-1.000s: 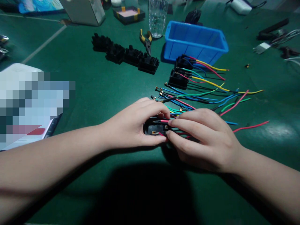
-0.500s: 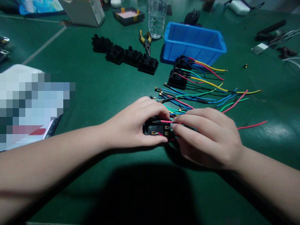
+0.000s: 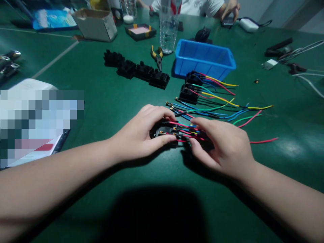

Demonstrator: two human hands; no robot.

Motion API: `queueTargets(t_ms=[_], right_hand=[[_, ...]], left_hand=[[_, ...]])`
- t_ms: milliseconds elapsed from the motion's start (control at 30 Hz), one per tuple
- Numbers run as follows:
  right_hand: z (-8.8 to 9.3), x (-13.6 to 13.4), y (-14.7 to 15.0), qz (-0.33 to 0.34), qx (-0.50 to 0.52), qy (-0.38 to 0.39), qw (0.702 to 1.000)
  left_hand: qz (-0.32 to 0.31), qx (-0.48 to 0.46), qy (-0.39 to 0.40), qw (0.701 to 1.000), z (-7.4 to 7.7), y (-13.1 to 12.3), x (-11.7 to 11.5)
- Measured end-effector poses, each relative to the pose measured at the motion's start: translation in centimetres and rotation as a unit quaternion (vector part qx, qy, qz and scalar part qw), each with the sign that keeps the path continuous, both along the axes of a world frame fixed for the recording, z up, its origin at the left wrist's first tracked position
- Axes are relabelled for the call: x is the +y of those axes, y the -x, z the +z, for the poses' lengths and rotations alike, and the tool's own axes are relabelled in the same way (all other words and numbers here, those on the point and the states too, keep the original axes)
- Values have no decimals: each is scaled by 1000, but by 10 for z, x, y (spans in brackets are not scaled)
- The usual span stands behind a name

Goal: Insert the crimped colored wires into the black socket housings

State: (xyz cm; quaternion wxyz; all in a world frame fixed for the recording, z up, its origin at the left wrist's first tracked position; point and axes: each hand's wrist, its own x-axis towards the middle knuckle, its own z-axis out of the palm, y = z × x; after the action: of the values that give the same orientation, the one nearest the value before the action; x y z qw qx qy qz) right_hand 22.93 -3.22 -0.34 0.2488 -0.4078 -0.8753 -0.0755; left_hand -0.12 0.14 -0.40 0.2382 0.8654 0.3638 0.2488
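Observation:
A black plastic socket (image 3: 166, 129) with brass terminals is gripped between the thumb and fingers of my left hand (image 3: 144, 131). Red wires (image 3: 176, 124) run from it to the right, some under my other hand. My right hand (image 3: 225, 141) has its thumb and index finger spread apart around these wires, just right of the socket; its other fingers are hidden. Behind my hands lie loose blue, green, black and red wires (image 3: 215, 114) with metal end terminals. Two wired sockets (image 3: 188, 94) rest farther back, with yellow, red, green and blue leads.
A blue bin (image 3: 205, 64) stands behind the wired sockets. Left of it are yellow-handled pliers (image 3: 158, 59), a row of black sockets (image 3: 144, 71) and a clear bottle (image 3: 167, 37). A pixelated device (image 3: 37, 125) lies at left. Another person's hand (image 3: 231, 9) shows across the table.
My right thumb and index finger have spread from their pinch on a red wire, which now sits at the socket. The view has tilted up, bringing another person into sight.

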Motion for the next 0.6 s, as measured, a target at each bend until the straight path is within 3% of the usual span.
queueTargets(t_ms=[200,600], right_hand=[[-6,3,-2,-10,-1,23,1000],[-8,2,-2,61,44,67,995]], left_hand=[[45,-37,20,998,-1,1,3],[-6,9,-48,999,4,-1,-1]])
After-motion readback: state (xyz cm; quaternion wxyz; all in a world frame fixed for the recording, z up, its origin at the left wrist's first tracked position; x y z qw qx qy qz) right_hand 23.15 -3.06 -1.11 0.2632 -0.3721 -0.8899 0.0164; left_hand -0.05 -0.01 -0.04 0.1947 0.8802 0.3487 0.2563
